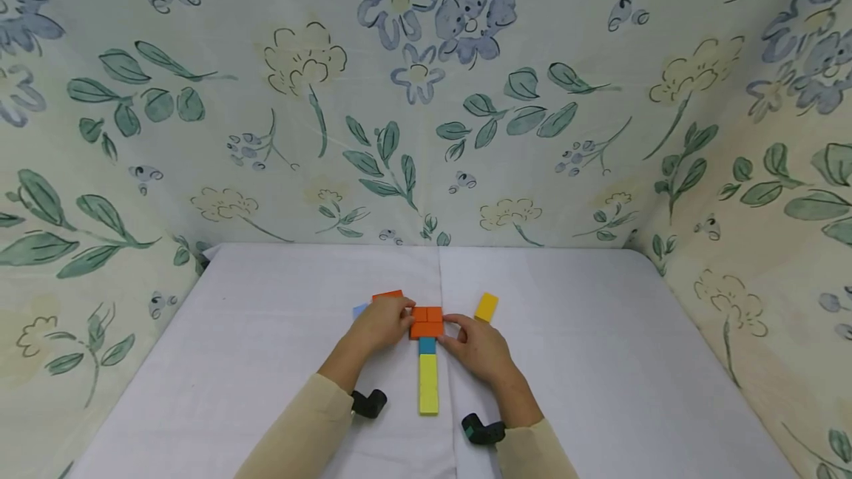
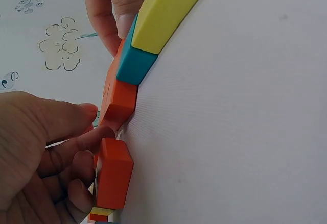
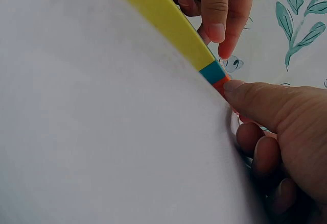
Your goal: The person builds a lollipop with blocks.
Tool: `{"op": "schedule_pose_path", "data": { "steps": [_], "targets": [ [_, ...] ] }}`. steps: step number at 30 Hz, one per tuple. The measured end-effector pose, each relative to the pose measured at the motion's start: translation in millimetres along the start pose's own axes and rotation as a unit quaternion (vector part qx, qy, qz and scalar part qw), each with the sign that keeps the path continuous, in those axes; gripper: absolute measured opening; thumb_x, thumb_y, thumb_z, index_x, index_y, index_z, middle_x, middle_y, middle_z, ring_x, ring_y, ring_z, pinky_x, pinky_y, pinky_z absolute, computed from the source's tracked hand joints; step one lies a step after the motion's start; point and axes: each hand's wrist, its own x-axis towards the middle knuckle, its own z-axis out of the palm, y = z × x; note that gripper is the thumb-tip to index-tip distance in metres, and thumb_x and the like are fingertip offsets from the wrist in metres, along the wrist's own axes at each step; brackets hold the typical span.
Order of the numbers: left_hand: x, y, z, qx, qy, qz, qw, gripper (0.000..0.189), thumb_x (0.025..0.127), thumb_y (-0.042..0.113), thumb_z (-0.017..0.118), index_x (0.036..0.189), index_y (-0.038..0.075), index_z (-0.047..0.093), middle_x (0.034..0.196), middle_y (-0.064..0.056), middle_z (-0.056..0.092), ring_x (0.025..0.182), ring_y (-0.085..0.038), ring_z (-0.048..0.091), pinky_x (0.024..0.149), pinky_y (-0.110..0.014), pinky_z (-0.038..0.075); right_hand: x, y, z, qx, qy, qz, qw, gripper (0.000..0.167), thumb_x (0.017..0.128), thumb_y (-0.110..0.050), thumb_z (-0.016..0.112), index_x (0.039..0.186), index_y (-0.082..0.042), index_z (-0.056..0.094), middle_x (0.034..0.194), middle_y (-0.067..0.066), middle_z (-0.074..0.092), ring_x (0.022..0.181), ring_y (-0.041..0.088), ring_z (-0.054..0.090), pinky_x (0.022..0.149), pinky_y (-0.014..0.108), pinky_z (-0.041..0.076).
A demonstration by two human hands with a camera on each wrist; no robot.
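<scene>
Several orange blocks (image 1: 427,321) lie side by side on the white cloth. A blue block (image 1: 427,346) adjoins their near side, followed by a long yellow-green block (image 1: 429,384) in line. My left hand (image 1: 381,322) has its thumb and forefinger at the left edge of the orange group. Against the right edge rest the thumb and forefinger of my right hand (image 1: 481,346). In the right wrist view the right thumb (image 3: 255,99) touches orange beside the blue block. A separate orange block (image 2: 114,174) sits close under the left fingers.
Partly behind the left hand are another orange block (image 1: 387,293) and a light blue piece (image 1: 359,310). A yellow block (image 1: 487,307) lies beyond the right hand. Floral fabric (image 1: 426,131) hangs at the table's back and sides.
</scene>
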Motion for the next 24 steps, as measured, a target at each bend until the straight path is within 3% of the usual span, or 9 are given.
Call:
{"op": "schedule_pose_path", "data": {
  "steps": [5, 8, 12, 17, 22, 24],
  "targets": [
    [-9.7, 1.0, 1.3, -0.007, 0.010, 0.010, 0.9999, 0.034, 0.100, 0.024, 0.066, 0.131, 0.009, 0.068, 0.098, -0.001, 0.070, 0.082, -0.014, 0.056, 0.079, -0.034, 0.054, 0.0, 0.3, -0.5, -0.003, 0.003, 0.001, 1.0000, 0.045, 0.090, -0.045, 0.076, 0.131, -0.026, 0.069, 0.066, -0.006, 0.052, 0.059, 0.012, 0.046, 0.056, 0.026, 0.034],
    [-17.3, 0.7, 4.6, -0.003, 0.027, 0.019, 0.9995, 0.033, 0.099, 0.024, 0.068, 0.128, 0.009, 0.070, 0.097, 0.000, 0.069, 0.082, -0.014, 0.057, 0.078, -0.032, 0.055, -0.4, 0.3, -0.8, -0.004, 0.003, -0.001, 1.0000, 0.045, 0.090, -0.045, 0.076, 0.131, -0.026, 0.069, 0.067, -0.006, 0.052, 0.060, 0.012, 0.046, 0.057, 0.026, 0.034],
    [-28.1, 1.2, 12.5, -0.001, 0.069, 0.032, 0.9971, 0.036, 0.097, 0.029, 0.071, 0.126, 0.010, 0.070, 0.112, -0.005, 0.072, 0.101, -0.020, 0.064, 0.093, -0.039, 0.058, 0.0, 0.2, -0.9, -0.004, 0.002, 0.002, 1.0000, 0.045, 0.091, -0.045, 0.075, 0.130, -0.025, 0.069, 0.067, -0.006, 0.052, 0.060, 0.012, 0.046, 0.057, 0.026, 0.034],
    [-36.4, 1.1, 24.7, 0.036, 0.140, 0.053, 0.9881, 0.046, 0.091, 0.044, 0.075, 0.125, 0.013, 0.071, 0.123, -0.007, 0.068, 0.114, -0.028, 0.059, 0.099, -0.045, 0.052, 0.3, -0.8, -1.1, -0.004, 0.003, 0.002, 1.0000, 0.044, 0.091, -0.044, 0.075, 0.130, -0.026, 0.069, 0.067, -0.006, 0.052, 0.060, 0.012, 0.046, 0.056, 0.026, 0.034],
    [-41.0, -4.1, 35.2, 0.029, 0.153, 0.026, 0.9874, 0.060, 0.088, 0.062, 0.071, 0.134, 0.023, 0.067, 0.128, -0.005, 0.061, 0.121, -0.031, 0.045, 0.095, -0.052, 0.039, -0.6, -1.5, -0.8, -0.004, 0.002, 0.002, 1.0000, 0.044, 0.091, -0.044, 0.075, 0.130, -0.026, 0.069, 0.067, -0.006, 0.052, 0.059, 0.011, 0.046, 0.055, 0.026, 0.034],
    [-41.5, -7.9, 38.5, 0.019, 0.157, 0.020, 0.9873, 0.062, 0.088, 0.065, 0.068, 0.137, 0.028, 0.065, 0.138, -0.006, 0.056, 0.132, -0.036, 0.040, 0.102, -0.059, 0.034, -1.0, -2.0, -0.6, 0.000, -0.001, 0.004, 1.0000, 0.045, 0.091, -0.045, 0.075, 0.131, -0.026, 0.069, 0.067, -0.006, 0.052, 0.059, 0.011, 0.046, 0.055, 0.026, 0.034]
  ]
}}
